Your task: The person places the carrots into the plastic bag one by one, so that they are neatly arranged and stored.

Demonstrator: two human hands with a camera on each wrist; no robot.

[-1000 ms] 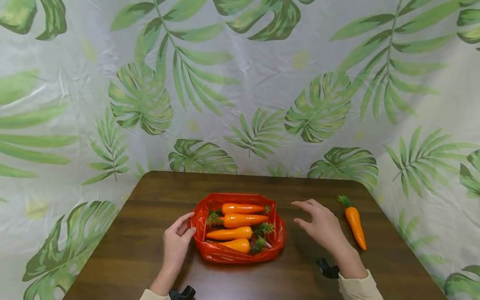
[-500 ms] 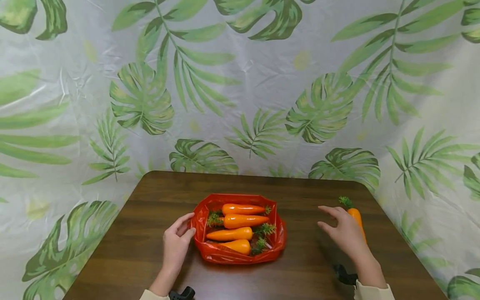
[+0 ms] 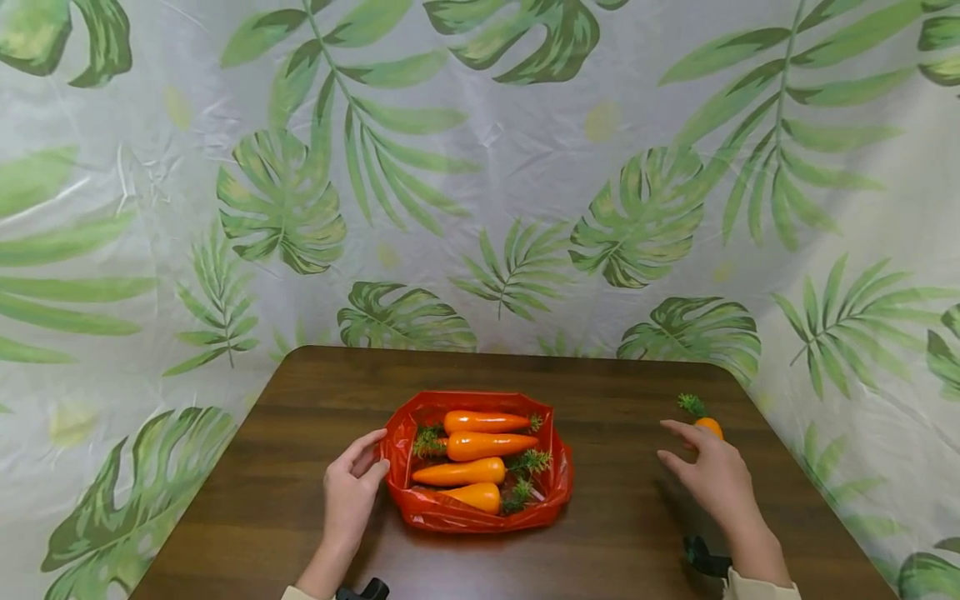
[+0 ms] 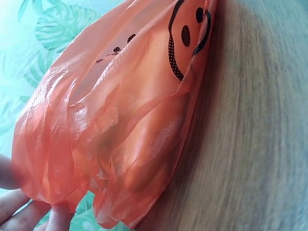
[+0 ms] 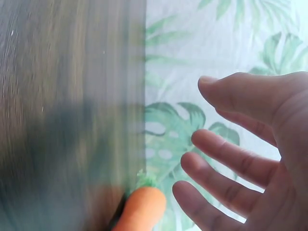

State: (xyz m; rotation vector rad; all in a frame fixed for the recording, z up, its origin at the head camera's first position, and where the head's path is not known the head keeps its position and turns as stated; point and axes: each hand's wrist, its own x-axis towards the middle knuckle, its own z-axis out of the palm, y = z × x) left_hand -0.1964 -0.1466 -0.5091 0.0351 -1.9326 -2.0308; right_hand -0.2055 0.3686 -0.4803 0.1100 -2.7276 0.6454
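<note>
A red plastic bag (image 3: 480,521) sits with its mouth spread wide, and several orange carrots (image 3: 491,445) with green tops lie inside. At its left rim my left hand (image 3: 352,483) pinches the plastic between thumb and fingers. In the left wrist view those fingers (image 4: 29,211) are at the edge of the thin, see-through bag (image 4: 130,120), which bears a black printed face. My right hand (image 3: 716,479), holding nothing, hovers with spread fingers over a lone carrot (image 3: 708,427) and hides most of it. In the right wrist view that carrot (image 5: 142,209) lies apart from the fingertips (image 5: 182,190).
Everything rests on a dark brown wooden table (image 3: 300,400) with rounded far corners. Behind it hangs a pale sheet (image 3: 525,167) printed with green leaves. Each wrist wears a black device, such as the right strap (image 3: 705,557).
My right hand has moved to the right, away from the bag, and now covers most of the lone carrot. The left hand stays at the bag's rim.
</note>
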